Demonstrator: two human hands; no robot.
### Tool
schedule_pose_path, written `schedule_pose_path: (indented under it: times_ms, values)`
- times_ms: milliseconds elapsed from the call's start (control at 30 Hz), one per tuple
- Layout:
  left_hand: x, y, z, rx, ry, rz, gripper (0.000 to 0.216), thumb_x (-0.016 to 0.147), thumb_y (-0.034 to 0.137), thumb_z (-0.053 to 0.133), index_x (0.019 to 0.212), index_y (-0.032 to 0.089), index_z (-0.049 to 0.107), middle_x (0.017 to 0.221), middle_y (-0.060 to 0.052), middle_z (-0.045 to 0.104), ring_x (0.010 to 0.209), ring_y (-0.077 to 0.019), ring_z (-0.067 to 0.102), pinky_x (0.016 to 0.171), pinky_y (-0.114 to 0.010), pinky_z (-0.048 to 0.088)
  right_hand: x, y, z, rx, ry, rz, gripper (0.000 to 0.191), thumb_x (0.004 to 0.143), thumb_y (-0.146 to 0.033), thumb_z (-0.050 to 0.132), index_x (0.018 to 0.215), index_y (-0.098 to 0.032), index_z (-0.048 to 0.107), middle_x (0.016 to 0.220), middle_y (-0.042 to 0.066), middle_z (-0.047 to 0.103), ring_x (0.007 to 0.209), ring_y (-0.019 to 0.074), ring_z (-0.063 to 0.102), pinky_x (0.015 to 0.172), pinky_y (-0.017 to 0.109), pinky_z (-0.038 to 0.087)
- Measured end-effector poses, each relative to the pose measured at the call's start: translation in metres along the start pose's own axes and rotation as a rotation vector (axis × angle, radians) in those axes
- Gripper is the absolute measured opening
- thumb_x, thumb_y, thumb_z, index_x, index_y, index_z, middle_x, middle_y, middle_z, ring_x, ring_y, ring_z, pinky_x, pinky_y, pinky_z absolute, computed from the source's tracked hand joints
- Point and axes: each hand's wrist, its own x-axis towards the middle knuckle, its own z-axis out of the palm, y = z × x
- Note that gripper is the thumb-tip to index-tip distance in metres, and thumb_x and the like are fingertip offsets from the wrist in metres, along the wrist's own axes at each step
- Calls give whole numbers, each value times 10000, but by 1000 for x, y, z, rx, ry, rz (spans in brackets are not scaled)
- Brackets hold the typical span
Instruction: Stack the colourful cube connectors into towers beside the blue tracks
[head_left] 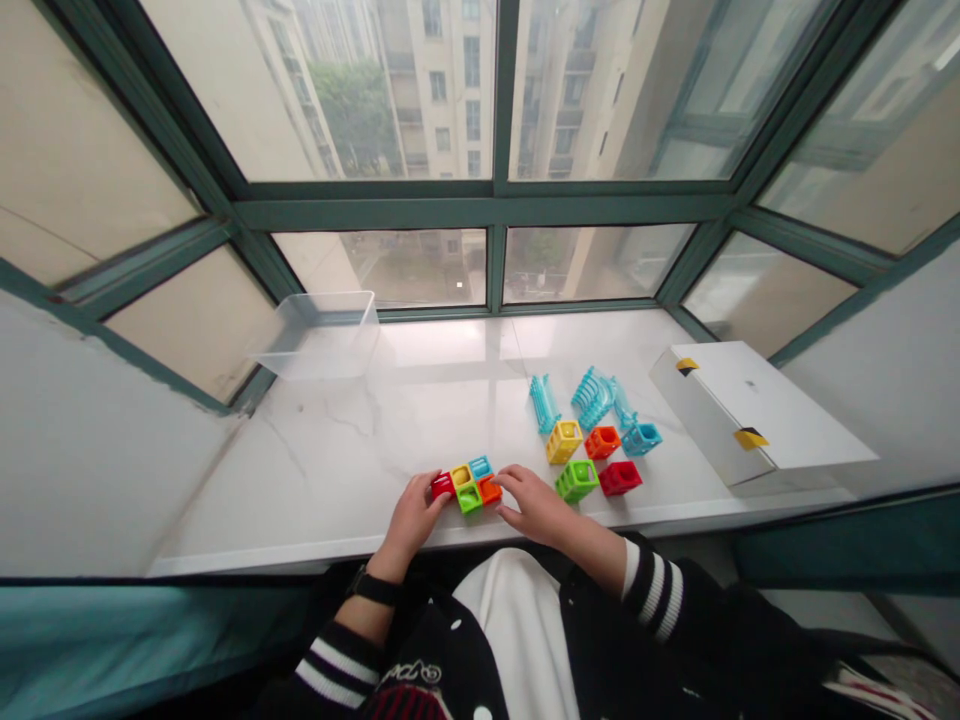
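A small cluster of joined hollow cubes (pixel 469 483), red, yellow, blue, green and orange, lies near the front edge of a white marble sill (pixel 352 440). My left hand (pixel 412 517) grips its red end with the fingers curled. My right hand (pixel 534 503) touches the orange end, fingers bent around it. To the right lie loose cubes: yellow (pixel 564 441), orange (pixel 602 441), blue (pixel 641 438), green (pixel 577 480) and red (pixel 620 478). Behind them rest light blue ribbed track pieces (pixel 592 396).
A clear plastic bin (pixel 324 333) stands at the back left of the sill. A white box (pixel 750 410) with yellow-black tabs lies at the right. Green-framed windows surround the sill on three sides.
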Motion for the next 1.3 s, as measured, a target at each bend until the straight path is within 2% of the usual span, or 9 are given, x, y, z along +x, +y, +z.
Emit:
schedule_pose_path:
  times_ms: [233,367,567,667,800,900,1033,1167,1300]
  values:
    - [-5,22,15,-35,-94,64,435,831,270,740,1258,225,668,1236,-92,735,1154,-269,701,1069,-464,555,2,15,31,-96,-22,97,745,818,-254,848,1502,-294,555,1590,167,474,1460,378,480,1218,565,411]
    - [-5,26,19,-49,-111,70,470,805,259,762,1263,224,664,1223,-88,742,1135,-267,710,1053,-457,561,5,18,39,-210,-16,141,727,855,-310,832,1526,-308,552,1651,176,413,1488,410,438,1215,592,394]
    - [-4,28,22,-99,-136,70,463,806,261,740,1263,216,679,1215,-93,745,1093,-257,718,1008,-440,583,5,17,41,-283,-53,173,632,917,-348,769,1517,-326,573,1678,141,394,1498,373,423,1206,536,404]
    - [-2,28,18,-127,-180,61,451,821,277,714,1268,221,697,1214,-99,755,1058,-258,730,945,-423,608,3,15,40,-307,-60,180,610,947,-350,724,1534,-308,562,1680,142,394,1486,360,437,1201,508,411]
    - [-1,20,5,-163,-209,38,460,792,319,743,1243,230,723,1216,-101,763,1065,-275,734,942,-438,613,2,15,39,-318,-49,155,598,941,-342,731,1518,-308,582,1670,134,414,1455,354,474,1196,489,425]
    - [-1,9,-9,-255,-150,-95,496,728,363,805,1191,210,722,1204,-115,763,1067,-290,736,952,-464,617,3,16,40,-318,-41,144,594,933,-336,742,1507,-307,593,1658,136,432,1440,358,494,1191,491,436]
    - [-4,0,-26,-551,-54,-235,573,662,384,874,1148,187,642,1143,-104,757,1049,-276,745,990,-498,608,3,17,44,-306,-25,132,593,917,-330,755,1489,-277,612,1648,169,438,1435,383,499,1181,523,444]
    - [-8,9,-34,-795,-1,-187,585,682,367,909,1137,207,579,1166,-77,728,1097,-255,734,1052,-503,575,4,11,43,-227,13,101,633,897,-303,753,1507,-260,587,1630,186,453,1401,373,543,1150,534,478]
    - [-8,32,-31,-884,-27,-76,542,761,350,899,1182,227,582,1245,-83,710,1219,-260,687,1087,-478,552,6,-4,27,-108,190,34,577,895,-272,743,1455,-242,611,1523,169,572,1398,343,544,1186,554,444]
